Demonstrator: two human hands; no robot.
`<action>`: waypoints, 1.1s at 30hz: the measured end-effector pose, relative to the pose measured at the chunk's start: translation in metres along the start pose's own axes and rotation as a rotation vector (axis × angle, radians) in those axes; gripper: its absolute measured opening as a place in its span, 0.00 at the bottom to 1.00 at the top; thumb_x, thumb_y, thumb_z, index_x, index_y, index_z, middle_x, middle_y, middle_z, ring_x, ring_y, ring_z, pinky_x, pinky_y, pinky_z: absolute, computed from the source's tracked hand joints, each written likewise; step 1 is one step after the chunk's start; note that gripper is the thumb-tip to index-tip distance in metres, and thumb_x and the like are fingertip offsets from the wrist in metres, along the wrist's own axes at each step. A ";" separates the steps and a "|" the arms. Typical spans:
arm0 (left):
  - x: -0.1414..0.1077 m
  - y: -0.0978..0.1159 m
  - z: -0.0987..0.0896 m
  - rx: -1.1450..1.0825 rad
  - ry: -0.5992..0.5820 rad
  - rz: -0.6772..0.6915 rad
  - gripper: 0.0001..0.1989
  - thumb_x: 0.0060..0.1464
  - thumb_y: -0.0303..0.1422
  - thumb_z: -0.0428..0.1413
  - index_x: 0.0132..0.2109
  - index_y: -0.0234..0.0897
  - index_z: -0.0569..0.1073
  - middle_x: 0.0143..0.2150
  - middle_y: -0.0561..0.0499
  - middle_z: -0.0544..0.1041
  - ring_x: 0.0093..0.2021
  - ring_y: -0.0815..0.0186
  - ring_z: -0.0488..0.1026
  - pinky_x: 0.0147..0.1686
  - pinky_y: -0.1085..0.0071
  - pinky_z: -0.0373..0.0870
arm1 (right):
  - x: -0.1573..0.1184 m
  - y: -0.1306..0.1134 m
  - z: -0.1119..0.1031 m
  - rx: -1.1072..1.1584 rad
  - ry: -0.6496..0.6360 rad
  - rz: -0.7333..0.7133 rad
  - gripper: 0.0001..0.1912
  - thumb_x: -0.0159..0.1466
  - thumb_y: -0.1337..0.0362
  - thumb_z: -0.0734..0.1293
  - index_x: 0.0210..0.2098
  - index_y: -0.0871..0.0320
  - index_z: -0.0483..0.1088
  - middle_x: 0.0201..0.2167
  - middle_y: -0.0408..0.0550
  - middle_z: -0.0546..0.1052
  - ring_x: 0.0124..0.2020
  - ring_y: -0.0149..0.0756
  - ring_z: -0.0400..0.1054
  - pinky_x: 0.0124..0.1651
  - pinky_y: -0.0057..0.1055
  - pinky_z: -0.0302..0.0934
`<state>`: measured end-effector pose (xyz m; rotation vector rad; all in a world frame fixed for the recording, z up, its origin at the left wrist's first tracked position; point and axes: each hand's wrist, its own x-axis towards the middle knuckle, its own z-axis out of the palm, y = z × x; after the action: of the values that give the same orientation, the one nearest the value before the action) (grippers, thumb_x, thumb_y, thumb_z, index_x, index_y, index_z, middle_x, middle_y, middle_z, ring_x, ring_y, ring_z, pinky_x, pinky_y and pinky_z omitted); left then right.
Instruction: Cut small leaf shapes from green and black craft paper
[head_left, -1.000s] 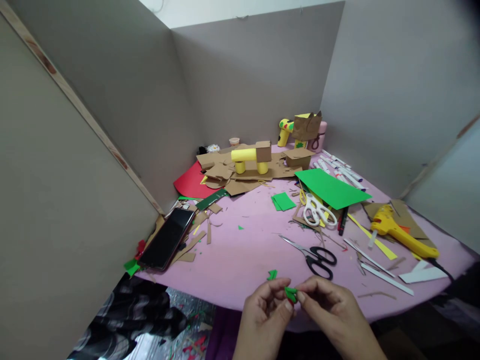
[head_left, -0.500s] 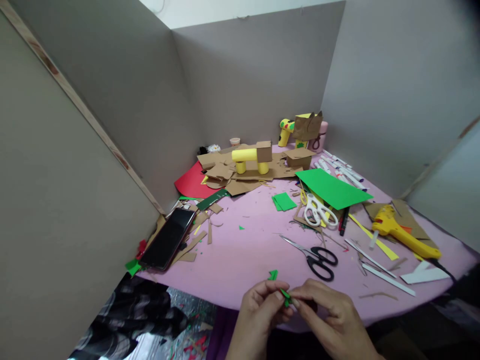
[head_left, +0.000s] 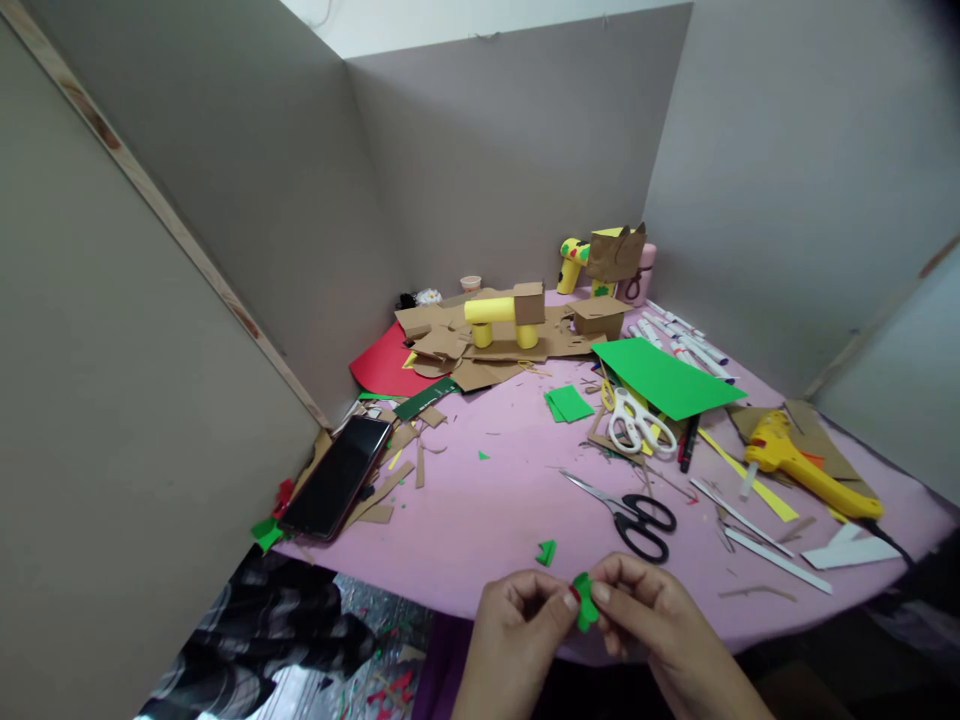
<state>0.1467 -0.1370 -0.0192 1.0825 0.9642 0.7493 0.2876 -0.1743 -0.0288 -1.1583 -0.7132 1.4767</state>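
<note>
Between my two hands, at the near edge of the table, is a small green paper cutout [head_left: 584, 603] with a rounded, lobed outline. My left hand [head_left: 520, 630] pinches its left side between thumb and forefinger. On the other side, my right hand [head_left: 651, 615] grips the cutout with thumb and fingertips. Just beyond my left hand lies a small green paper scrap [head_left: 547, 552]. Black-handled scissors [head_left: 630, 515] rest past my right hand, their blades apart from both hands and pointing left.
A yellow glue gun [head_left: 806, 468] lies at the right, near white scissors [head_left: 637, 425] and a green sheet [head_left: 667, 378]. At the left is a phone [head_left: 337, 480] among cardboard scraps. A yellow tube figure [head_left: 491, 312] with a cardboard head stands at the back.
The green cutout has been opened out and turned, so more of its flat face shows. Both hands have shifted slightly, and the green scrap beyond them is now uncovered.
</note>
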 end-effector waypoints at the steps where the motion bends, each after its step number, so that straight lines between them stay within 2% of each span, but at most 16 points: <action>1: 0.001 -0.002 0.000 -0.012 -0.006 0.007 0.13 0.45 0.38 0.60 0.24 0.32 0.75 0.21 0.52 0.73 0.24 0.69 0.65 0.28 0.72 0.59 | 0.001 0.000 -0.001 0.017 -0.004 0.017 0.16 0.51 0.55 0.73 0.23 0.60 0.68 0.15 0.37 0.69 0.15 0.23 0.58 0.20 0.20 0.53; 5: 0.003 -0.009 0.000 -0.068 -0.023 0.018 0.19 0.45 0.45 0.59 0.22 0.33 0.70 0.20 0.53 0.70 0.22 0.69 0.63 0.26 0.73 0.58 | 0.001 0.001 -0.002 0.000 -0.052 0.026 0.17 0.53 0.52 0.71 0.25 0.61 0.69 0.17 0.39 0.71 0.16 0.23 0.60 0.20 0.19 0.52; 9: 0.001 -0.007 0.001 -0.052 -0.024 0.042 0.17 0.47 0.44 0.58 0.23 0.34 0.67 0.20 0.55 0.67 0.23 0.70 0.60 0.27 0.73 0.57 | -0.001 -0.001 -0.001 -0.047 -0.076 -0.016 0.17 0.54 0.51 0.70 0.27 0.61 0.70 0.17 0.37 0.70 0.17 0.23 0.61 0.21 0.20 0.53; 13: 0.000 -0.010 0.002 -0.002 -0.023 0.076 0.17 0.49 0.44 0.57 0.23 0.35 0.65 0.20 0.56 0.65 0.24 0.69 0.60 0.27 0.73 0.57 | -0.003 -0.004 0.000 -0.093 -0.066 -0.018 0.17 0.54 0.53 0.71 0.24 0.62 0.71 0.15 0.38 0.69 0.18 0.24 0.61 0.23 0.21 0.54; 19: 0.003 -0.018 0.005 -0.059 -0.092 0.037 0.19 0.48 0.47 0.56 0.24 0.36 0.64 0.21 0.55 0.66 0.23 0.69 0.62 0.26 0.74 0.58 | -0.002 0.001 -0.003 -0.097 -0.040 -0.030 0.19 0.51 0.52 0.72 0.20 0.61 0.68 0.15 0.38 0.68 0.17 0.25 0.59 0.22 0.22 0.54; 22: 0.000 -0.015 0.006 -0.061 -0.072 0.058 0.18 0.48 0.47 0.57 0.26 0.36 0.67 0.21 0.56 0.66 0.23 0.69 0.62 0.26 0.74 0.59 | 0.000 0.006 -0.005 -0.099 -0.024 -0.040 0.21 0.49 0.50 0.73 0.19 0.60 0.64 0.13 0.35 0.65 0.15 0.24 0.56 0.20 0.22 0.51; 26: -0.008 -0.003 0.008 0.090 -0.027 0.133 0.14 0.49 0.42 0.58 0.36 0.34 0.75 0.28 0.50 0.74 0.29 0.64 0.68 0.31 0.72 0.62 | 0.001 0.007 -0.006 -0.118 -0.028 -0.061 0.22 0.51 0.50 0.72 0.18 0.59 0.61 0.13 0.34 0.63 0.14 0.23 0.54 0.20 0.22 0.48; 29: -0.013 0.007 0.012 0.222 -0.102 0.152 0.14 0.48 0.38 0.60 0.40 0.33 0.78 0.31 0.46 0.77 0.32 0.61 0.70 0.34 0.70 0.64 | 0.000 0.006 -0.006 -0.103 -0.060 -0.057 0.21 0.53 0.51 0.71 0.18 0.59 0.61 0.14 0.36 0.65 0.16 0.24 0.54 0.21 0.22 0.48; 31: -0.012 0.010 0.013 0.135 -0.174 0.115 0.14 0.48 0.38 0.60 0.38 0.33 0.79 0.30 0.46 0.78 0.31 0.61 0.71 0.34 0.70 0.65 | -0.001 0.004 -0.006 -0.100 -0.081 -0.055 0.21 0.53 0.51 0.71 0.19 0.60 0.62 0.14 0.36 0.66 0.16 0.24 0.55 0.22 0.23 0.49; 33: -0.010 0.009 0.012 -0.044 -0.246 0.060 0.14 0.46 0.38 0.61 0.38 0.33 0.79 0.28 0.47 0.78 0.30 0.63 0.72 0.34 0.70 0.65 | -0.002 0.001 -0.007 -0.111 -0.096 -0.056 0.21 0.53 0.50 0.71 0.19 0.60 0.63 0.14 0.37 0.66 0.16 0.24 0.55 0.22 0.23 0.49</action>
<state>0.1533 -0.1469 -0.0059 1.1391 0.7057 0.6649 0.2934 -0.1775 -0.0315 -1.1470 -0.8966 1.4685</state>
